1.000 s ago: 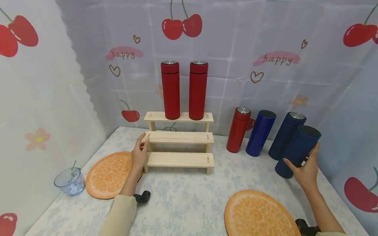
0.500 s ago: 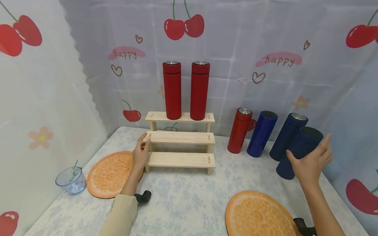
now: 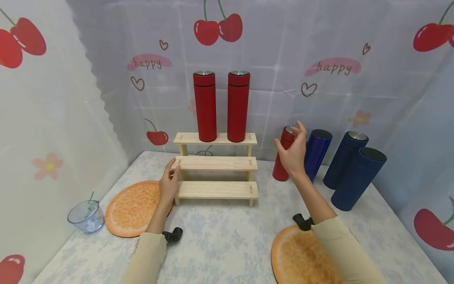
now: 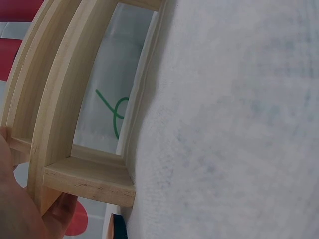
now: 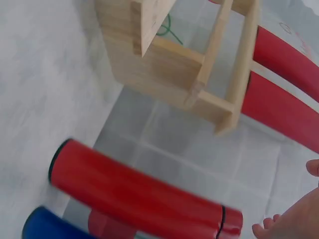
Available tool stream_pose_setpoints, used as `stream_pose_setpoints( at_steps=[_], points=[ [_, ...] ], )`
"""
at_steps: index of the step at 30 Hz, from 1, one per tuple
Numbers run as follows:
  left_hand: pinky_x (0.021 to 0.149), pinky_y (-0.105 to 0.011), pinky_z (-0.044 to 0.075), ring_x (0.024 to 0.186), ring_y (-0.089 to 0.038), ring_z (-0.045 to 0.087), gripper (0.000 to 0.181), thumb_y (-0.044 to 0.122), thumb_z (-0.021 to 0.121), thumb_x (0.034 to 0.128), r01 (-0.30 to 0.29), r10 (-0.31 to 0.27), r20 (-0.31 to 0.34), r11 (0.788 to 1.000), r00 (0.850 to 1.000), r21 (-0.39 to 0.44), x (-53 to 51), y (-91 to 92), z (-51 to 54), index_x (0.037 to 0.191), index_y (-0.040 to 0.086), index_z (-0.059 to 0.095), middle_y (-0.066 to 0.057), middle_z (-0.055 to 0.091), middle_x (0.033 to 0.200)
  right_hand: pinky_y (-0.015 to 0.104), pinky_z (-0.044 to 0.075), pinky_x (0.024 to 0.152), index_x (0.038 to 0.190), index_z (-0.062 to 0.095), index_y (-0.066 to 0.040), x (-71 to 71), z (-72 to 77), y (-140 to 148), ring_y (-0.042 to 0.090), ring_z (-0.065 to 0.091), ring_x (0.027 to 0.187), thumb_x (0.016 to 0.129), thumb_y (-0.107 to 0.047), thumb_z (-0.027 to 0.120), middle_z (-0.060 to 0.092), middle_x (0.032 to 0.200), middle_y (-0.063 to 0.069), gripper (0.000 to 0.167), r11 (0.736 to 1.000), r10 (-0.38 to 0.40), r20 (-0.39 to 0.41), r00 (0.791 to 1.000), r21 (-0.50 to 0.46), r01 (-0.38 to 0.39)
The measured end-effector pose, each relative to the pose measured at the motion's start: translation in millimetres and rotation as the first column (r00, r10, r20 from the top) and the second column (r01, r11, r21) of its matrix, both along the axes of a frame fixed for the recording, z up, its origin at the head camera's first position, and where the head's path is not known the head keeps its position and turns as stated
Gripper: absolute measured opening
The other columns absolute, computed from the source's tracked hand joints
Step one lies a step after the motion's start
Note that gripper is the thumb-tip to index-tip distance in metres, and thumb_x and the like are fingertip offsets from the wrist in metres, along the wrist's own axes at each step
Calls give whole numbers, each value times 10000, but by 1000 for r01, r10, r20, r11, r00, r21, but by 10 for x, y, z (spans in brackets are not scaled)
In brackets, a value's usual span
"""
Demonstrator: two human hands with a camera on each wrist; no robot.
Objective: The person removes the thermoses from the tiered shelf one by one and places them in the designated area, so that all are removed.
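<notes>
My left hand (image 3: 168, 182) grips the left end of the three-step wooden display rack (image 3: 217, 163); in the left wrist view its fingers bend around the side frame. Two red thermos flasks (image 3: 205, 108) stand upright on the top step. Over at the right, my right hand (image 3: 293, 157) is raised with thumb and fingers spread, holding nothing. It is in front of a third red thermos flask (image 5: 134, 186), partly covering it in the head view; the right wrist view shows a gap between fingertips and lid. Just right of it stands a bright blue thermos flask (image 3: 318, 152).
Two dark navy thermos flasks (image 3: 358, 179) stand on the table (image 3: 220, 244) at the far right. Orange round placemats lie at the left (image 3: 131, 209) and the front right (image 3: 301, 256). A clear blue glass (image 3: 86, 217) sits near the left edge. A cherry-print curtain (image 3: 283, 47) hangs behind.
My right hand has let go of the front navy flask, which stays standing on the table, and has swung left to the red flask. My left hand has stayed on the rack.
</notes>
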State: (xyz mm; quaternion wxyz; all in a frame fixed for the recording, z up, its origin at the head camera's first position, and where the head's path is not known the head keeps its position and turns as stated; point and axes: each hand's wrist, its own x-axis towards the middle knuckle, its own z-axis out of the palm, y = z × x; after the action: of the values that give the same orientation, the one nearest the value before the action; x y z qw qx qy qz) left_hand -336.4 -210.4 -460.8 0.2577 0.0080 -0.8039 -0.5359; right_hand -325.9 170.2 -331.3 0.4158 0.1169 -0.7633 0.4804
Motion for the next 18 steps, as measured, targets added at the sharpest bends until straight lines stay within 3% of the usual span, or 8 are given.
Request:
stream_pose_setpoints(
  at_steps=[7,14,18],
  points=[
    [795,-452,466,1009,-283,575,503,528,468,909,7,-7,22,1000,1000,17,2,-4,0,1373,336,431,-141,624,1112,433,311,996,1438,182,-40,-451,147,-491,335,363,1205,789,-167,742,373,1285,221,867,989,128,60,990,65,-132],
    [803,-452,467,1016,-282,577,501,529,467,909,-5,5,23,1000,1000,18,-7,-1,-4,1373,341,430,-143,627,1110,472,336,980,1491,51,-147,-696,405,-816,339,328,1256,766,-296,765,259,1434,179,1028,976,193,137,972,77,-205],
    [803,-457,467,1014,-292,583,492,506,468,920,-8,8,16,1000,1000,13,-17,-6,-9,1377,327,431,-154,632,1103,451,340,986,1492,-31,-219,-795,445,-950,308,316,1284,778,-279,756,191,1495,115,1064,975,201,169,965,57,-213]
  ],
)
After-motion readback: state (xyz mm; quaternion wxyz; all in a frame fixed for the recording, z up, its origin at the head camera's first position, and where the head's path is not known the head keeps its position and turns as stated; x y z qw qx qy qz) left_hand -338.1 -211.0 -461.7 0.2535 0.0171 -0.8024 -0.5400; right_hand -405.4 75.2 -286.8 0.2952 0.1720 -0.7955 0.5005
